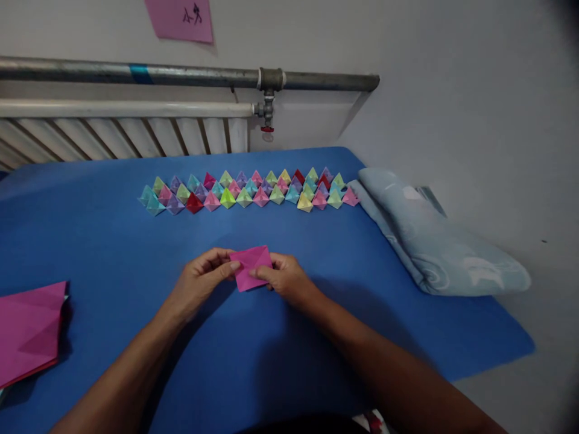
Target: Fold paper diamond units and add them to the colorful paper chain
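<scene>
A small folded square of pink origami paper (251, 260) is held up between both hands above the blue surface. My left hand (205, 277) pinches its left edge, thumb on the front and fingers behind. On the right side, my right hand (286, 276) grips the paper with its thumb pressed flat across the front face. A diagonal crease shows near its upper right corner. Beyond the hands, several small folded paper pieces (244, 197) in many colours stand in close rows.
A stack of pink and other coloured paper sheets (29, 331) lies at the left on the blue bed cover (113, 253). Folded light blue patterned fabric (434, 241) rests at the right by the wall. A radiator (131, 135) and metal pipe (199, 75) run along the back.
</scene>
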`<state>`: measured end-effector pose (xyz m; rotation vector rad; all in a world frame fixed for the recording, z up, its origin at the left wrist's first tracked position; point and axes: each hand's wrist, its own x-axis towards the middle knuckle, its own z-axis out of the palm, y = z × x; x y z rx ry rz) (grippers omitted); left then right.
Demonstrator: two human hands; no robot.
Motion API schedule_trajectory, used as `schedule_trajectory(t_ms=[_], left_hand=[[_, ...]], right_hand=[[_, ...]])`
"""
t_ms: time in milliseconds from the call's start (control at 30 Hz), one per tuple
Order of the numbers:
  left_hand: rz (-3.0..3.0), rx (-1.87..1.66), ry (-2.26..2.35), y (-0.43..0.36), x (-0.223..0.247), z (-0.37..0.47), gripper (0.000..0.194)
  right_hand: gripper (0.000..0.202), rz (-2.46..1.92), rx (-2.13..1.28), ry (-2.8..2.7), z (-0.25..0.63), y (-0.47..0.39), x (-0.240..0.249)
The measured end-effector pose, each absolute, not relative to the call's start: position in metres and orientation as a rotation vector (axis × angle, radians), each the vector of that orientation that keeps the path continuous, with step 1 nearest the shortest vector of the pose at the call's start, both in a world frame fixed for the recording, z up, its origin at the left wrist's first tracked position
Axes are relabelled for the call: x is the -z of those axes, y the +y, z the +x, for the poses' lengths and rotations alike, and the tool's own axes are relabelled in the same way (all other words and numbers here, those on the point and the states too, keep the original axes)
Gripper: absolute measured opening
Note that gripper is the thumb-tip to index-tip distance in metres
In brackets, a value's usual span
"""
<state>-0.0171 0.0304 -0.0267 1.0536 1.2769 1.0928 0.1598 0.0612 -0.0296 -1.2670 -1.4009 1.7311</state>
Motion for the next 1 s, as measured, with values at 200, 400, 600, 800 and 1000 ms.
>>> schedule_trajectory(t_ms=[200, 400, 600, 800, 1000], left_hand=[[1.114, -0.98, 1.303, 0.03, 0.024, -0.028, 0.016], [1.032, -0.89, 1.256, 0.028, 0.027, -0.026, 0.017], [1.19, -0.875, 1.325, 0.026, 0.027, -0.028, 0.018], [1.587, -1.064, 1.38, 0.024, 0.029, -0.03, 0.01], [2.392, -1.121, 1.361, 0.025, 0.042, -0.033, 0.009]], right_hand=[[0.011, -1.297, -1.671, -1.556, 0.159, 0.059, 0.034], [0.012, -1.284, -1.669, -1.631, 0.158, 0.058, 0.032], [0.011, -1.287, -1.641, -1.678, 0.156, 0.06, 0.033], [0.011, -1.122, -1.099, -2.002, 0.16, 0.062, 0.041], [0.011, -0.866, -0.34, -2.429, 0.169, 0.069, 0.041]])
